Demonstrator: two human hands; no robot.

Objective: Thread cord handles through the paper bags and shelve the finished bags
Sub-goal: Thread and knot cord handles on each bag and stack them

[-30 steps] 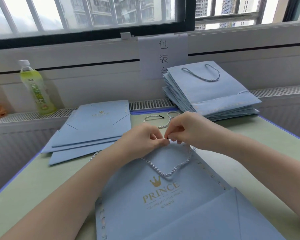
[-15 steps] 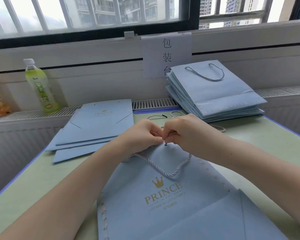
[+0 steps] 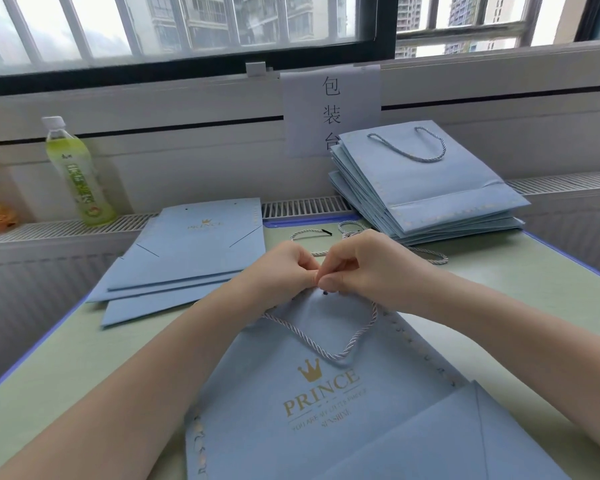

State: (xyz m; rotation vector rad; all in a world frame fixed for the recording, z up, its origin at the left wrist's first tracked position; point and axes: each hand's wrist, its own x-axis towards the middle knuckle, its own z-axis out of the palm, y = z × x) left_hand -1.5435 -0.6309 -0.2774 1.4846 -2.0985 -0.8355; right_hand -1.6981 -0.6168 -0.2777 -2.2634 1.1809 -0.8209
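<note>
at the middle of the green worktop [image 3: 49, 368], seen from the head camera, a light blue paper bag [image 3: 326, 427] lies flat with its gold crown print facing up and its mouth edge pointing away from the person. both hands meet at that far edge. the left hand [image 3: 281, 268] has its fingers [image 3: 305, 263] curled and pressed against the right hand's, and the right hand [image 3: 368, 268] pinches with thumb and forefinger at a dark spot on the bag's rim, which looks like the cord's tip or the punched hole; which it is cannot be made out. a twisted pale cord [image 3: 326, 351] runs from under the hands and sags in a loop over the bag's face, so one handle on this bag seems nearly threaded, with its last end apparently being worked through or knotted.

behind and to the right, a stack of finished bags [image 3: 430, 202] leans against the sill, the top one already carrying its cord handle [image 3: 409, 154]. to the left, a smaller pile of flat bags [image 3: 187, 258] shows open holes and no cords, so those are yet to be done. a few loose cords [image 3: 312, 233] wait on the worktop just beyond the hands. a green drink bottle [image 3: 77, 174] stands on the radiator ledge. judging from the piles, most of the threading looks done, a few bags remain, and no shelf is in view.
</note>
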